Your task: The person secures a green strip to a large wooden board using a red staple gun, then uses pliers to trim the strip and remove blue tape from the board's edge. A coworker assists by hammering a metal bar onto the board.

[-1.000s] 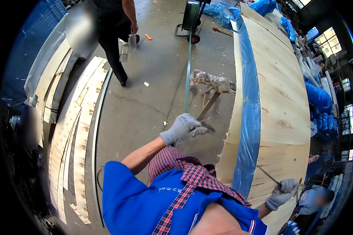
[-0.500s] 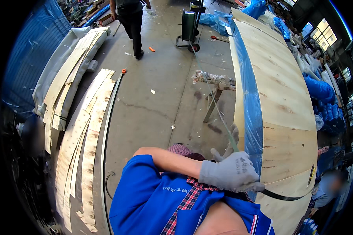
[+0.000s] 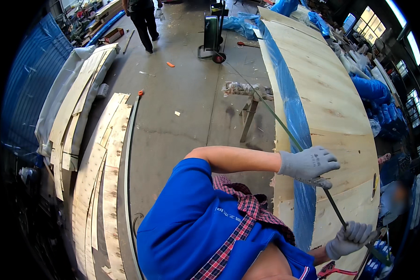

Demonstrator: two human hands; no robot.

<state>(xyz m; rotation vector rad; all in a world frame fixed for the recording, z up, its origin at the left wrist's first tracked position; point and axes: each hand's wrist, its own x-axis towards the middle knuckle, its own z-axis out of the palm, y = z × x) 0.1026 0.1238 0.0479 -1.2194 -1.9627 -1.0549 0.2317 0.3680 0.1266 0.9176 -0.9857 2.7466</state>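
A long green strapping band runs from a wheeled strap dispenser at the back toward me, across the plywood-covered stack. My left hand, in a grey glove, is closed on the band above the stack's blue plastic film, with the thumb below. Closer to me at the lower right, my right hand, gloved too, grips the band in a fist. The band looks taut between the hands, and its end sticks out past the right fist. Red-handled pliers show at the lower edge.
Wooden strips and a long metal strip lie on the floor at left. A wooden trestle stands beside the stack. A yellow-black cutter lies on the plywood. One person walks at the back; another is at right.
My hands, close together before, are now apart. The right one has drawn the band down to the lower right; the left has moved right and up over the stack. The walking person is farther away.
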